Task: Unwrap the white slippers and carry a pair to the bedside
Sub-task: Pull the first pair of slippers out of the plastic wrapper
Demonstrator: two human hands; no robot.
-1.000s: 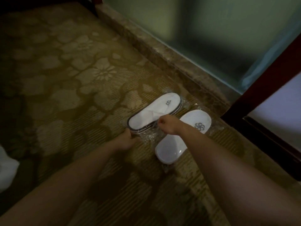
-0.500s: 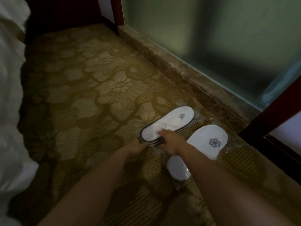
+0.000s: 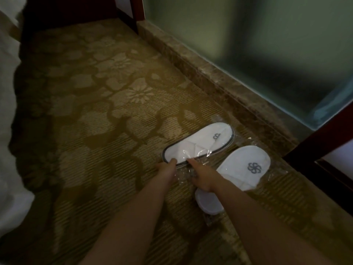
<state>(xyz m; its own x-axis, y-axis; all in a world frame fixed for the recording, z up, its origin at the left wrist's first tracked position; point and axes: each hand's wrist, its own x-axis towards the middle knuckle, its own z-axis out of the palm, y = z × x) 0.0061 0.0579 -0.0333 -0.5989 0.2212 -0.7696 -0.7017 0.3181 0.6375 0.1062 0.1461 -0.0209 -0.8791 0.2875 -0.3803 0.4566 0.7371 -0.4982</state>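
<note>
Two white slipper packs in clear plastic lie on the patterned carpet. The left slipper pack (image 3: 200,143) has a dark rim and a small logo at its far end. The right slipper pack (image 3: 246,168) shows a larger logo, and its near end is partly hidden by my right forearm. My left hand (image 3: 166,169) pinches the near end of the left pack. My right hand (image 3: 200,174) grips the clear wrapper (image 3: 193,153) at the same end, index finger pressed onto it.
White bedding (image 3: 7,111) hangs along the left edge. A marble sill (image 3: 219,83) runs below frosted glass (image 3: 257,44) on the right. Dark red wooden frames stand at the top (image 3: 136,10) and at the far right (image 3: 315,148).
The view has shifted so the bed shows at left. Both hands have slid onto the near end of the left pack and now pinch its wrapper.
</note>
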